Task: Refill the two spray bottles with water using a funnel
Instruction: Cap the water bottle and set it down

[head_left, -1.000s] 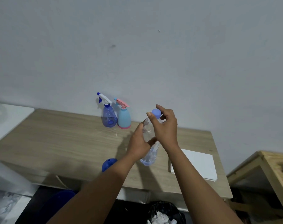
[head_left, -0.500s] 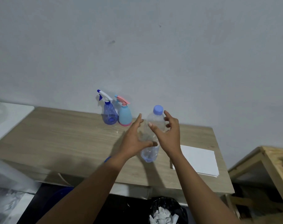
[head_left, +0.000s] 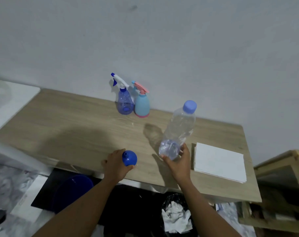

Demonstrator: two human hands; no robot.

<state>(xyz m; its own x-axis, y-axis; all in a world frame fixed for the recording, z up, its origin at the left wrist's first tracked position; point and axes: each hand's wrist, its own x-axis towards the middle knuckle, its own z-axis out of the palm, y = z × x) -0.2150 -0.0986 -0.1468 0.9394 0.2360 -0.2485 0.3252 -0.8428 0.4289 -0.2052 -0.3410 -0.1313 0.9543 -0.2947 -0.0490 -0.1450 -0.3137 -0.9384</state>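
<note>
Two spray bottles stand side by side at the back of the wooden table [head_left: 68,127]: a clear blue spray bottle [head_left: 124,103] with a white trigger, and a light blue spray bottle [head_left: 142,105] with a pink trigger to its right. A clear water bottle [head_left: 179,129] with a blue cap stands capped, with a little water at its base. My right hand [head_left: 177,159] holds its base with thumb and fingers curled round it. My left hand [head_left: 117,164] grips a blue funnel [head_left: 129,158] near the table's front edge.
A stack of white paper [head_left: 219,162] lies right of the water bottle. Below the table's front edge are a black bin [head_left: 177,218] with crumpled paper and a dark blue tub [head_left: 73,187]. A wooden frame [head_left: 280,168] stands at the right, a white surface [head_left: 12,100] at the left.
The capped water bottle now stands on the table and my right hand has slid down to its base. My left hand left the bottle and took hold of the blue funnel.
</note>
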